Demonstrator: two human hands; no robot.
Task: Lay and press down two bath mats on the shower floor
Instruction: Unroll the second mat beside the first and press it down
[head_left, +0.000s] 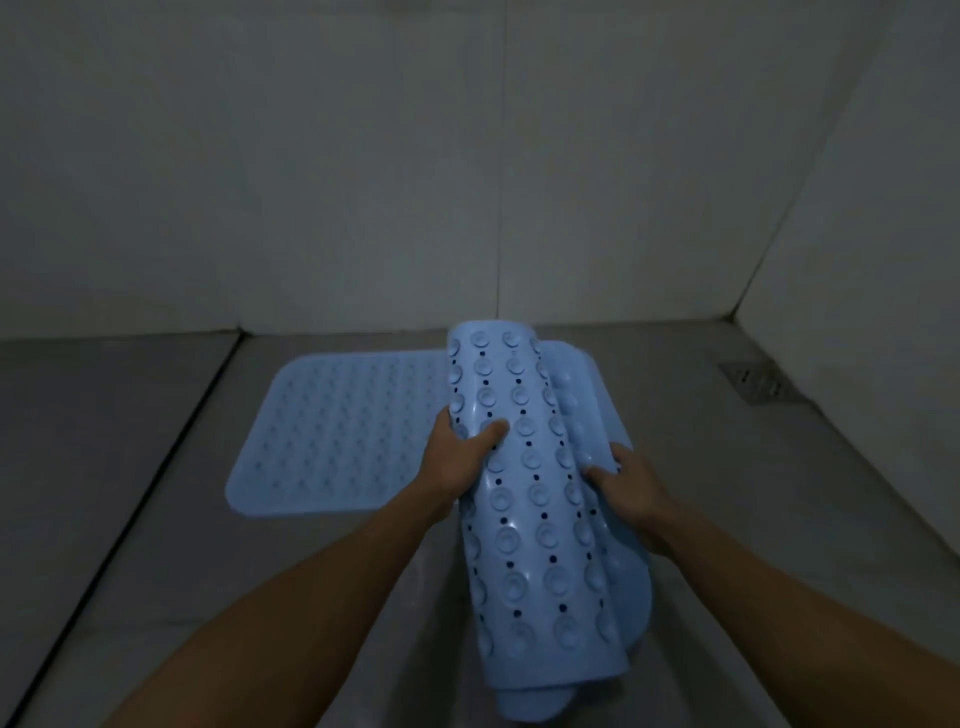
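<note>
Rolled mat (540, 499), suction cups outward, is held above the floor (156, 467) between both hands. The left hand (457, 457) grips its left side, thumb curled over the top, forearm reaching in from the lower left. The right hand (631, 488) clasps the right side, fingers curled onto the roll. Behind them the flat mat (337, 436) lies on the floor near the back wall (363, 182). A drain (756, 382) sits by the floor's right edge.

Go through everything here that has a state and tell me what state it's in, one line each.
First bath mat: lying flat on the shower floor, bumpy side up.
Second bath mat: curled into a loose roll, suction cups outward, held above the floor.
Left hand: grips the roll's left side.
Right hand: grips the roll's right edge.
Floor drain: grate in place, uncovered.
</note>
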